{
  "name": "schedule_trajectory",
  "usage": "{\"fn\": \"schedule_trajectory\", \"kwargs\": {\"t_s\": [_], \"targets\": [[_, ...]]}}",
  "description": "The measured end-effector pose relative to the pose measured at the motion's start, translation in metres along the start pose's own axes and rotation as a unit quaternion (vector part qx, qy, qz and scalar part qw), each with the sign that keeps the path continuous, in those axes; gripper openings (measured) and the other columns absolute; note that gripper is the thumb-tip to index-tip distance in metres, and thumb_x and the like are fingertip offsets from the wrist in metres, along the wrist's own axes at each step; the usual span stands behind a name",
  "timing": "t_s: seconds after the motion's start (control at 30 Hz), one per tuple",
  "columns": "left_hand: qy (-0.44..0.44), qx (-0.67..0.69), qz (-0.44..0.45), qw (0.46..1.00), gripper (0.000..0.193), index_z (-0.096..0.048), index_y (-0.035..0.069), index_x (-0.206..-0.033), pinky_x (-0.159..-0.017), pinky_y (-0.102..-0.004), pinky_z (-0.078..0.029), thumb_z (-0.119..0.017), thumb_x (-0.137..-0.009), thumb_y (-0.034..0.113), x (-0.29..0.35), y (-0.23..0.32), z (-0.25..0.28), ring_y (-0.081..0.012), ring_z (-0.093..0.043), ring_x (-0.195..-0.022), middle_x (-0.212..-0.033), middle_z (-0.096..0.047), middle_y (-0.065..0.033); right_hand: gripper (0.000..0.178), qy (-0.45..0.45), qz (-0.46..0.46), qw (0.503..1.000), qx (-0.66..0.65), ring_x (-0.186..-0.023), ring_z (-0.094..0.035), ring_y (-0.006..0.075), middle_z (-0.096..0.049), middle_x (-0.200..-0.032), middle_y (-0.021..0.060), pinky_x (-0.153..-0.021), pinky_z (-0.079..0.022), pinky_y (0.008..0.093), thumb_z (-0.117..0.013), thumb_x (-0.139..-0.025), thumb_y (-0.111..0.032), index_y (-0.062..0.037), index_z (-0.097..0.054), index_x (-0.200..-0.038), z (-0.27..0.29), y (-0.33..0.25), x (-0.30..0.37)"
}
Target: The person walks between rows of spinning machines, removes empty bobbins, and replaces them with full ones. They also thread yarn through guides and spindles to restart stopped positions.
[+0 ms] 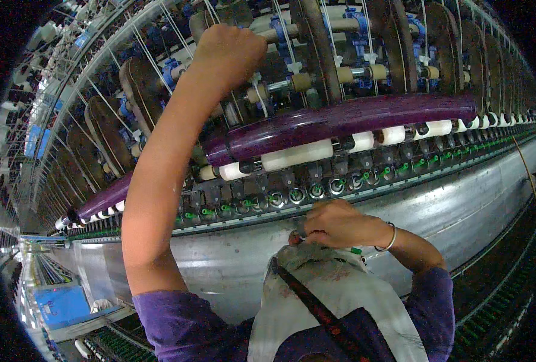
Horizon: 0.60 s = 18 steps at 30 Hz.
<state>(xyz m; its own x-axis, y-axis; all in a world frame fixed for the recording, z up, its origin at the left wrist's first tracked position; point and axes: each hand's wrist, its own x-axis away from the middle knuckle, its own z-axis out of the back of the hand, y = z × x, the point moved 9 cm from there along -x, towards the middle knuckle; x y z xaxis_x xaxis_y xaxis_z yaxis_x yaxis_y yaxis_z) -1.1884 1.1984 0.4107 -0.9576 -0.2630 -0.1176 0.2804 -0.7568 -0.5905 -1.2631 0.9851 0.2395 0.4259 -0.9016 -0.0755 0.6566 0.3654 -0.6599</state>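
My left hand (pixel 232 53) is raised high with its fingers curled closed against the upper part of a spinning frame, beside a horizontal bar. What its fingers hold, if anything, is hidden. Low in front of my body, my right hand (pixel 347 224) is closed at the top of a pale, stained apron (pixel 334 283). A small dark reddish thing (pixel 295 238) shows by its fingertips, too unclear to name. Under my right wrist peeks a green tip (pixel 356 250). Between the hands runs a long purple roller cover (pixel 346 120) above white rollers (pixel 298 155).
A row of spindles with green tips (pixel 226 209) lies below the rollers, behind a curved metal panel (pixel 220 262). Dark curved arms (pixel 317 48) and taut white strands rise at the back. A blue box (pixel 62 306) stands at lower left; more green-tipped rows (pixel 497 320) at lower right.
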Motion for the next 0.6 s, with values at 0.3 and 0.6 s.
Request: {"fn": "schedule_trajectory", "kwargs": {"t_s": [0.3, 0.6], "targets": [[0.034, 0.02, 0.021, 0.999, 0.01, -0.071, 0.012, -0.076, -0.063, -0.0398, -0.054, -0.061, -0.074, 0.013, -0.001, -0.001, 0.002, -0.0264, -0.069, -0.079, -0.082, -0.069, -0.0101, 0.008, 0.102, -0.022, 0.987, -0.121, -0.08, -0.057, 0.0259, -0.06, -0.079, 0.0069, -0.082, -0.041, 0.0395, -0.064, -0.079, -0.017, -0.0086, -0.065, -0.078, 0.012, 0.011, 0.031], [0.151, 0.023, -0.018, 0.988, 0.01, -0.068, 0.016, -0.08, -0.091, -0.0453, -0.037, -0.061, -0.073, 0.016, 0.027, 0.023, 0.045, -0.0239, -0.058, -0.097, -0.087, -0.066, -0.0042, 0.005, 0.179, -0.11, 0.95, -0.23, -0.082, -0.06, 0.0213, -0.066, -0.081, 0.0072, -0.082, -0.044, 0.0329, -0.071, -0.072, -0.008, -0.0086, -0.069, -0.076, 0.011, 0.029, 0.053]]}}
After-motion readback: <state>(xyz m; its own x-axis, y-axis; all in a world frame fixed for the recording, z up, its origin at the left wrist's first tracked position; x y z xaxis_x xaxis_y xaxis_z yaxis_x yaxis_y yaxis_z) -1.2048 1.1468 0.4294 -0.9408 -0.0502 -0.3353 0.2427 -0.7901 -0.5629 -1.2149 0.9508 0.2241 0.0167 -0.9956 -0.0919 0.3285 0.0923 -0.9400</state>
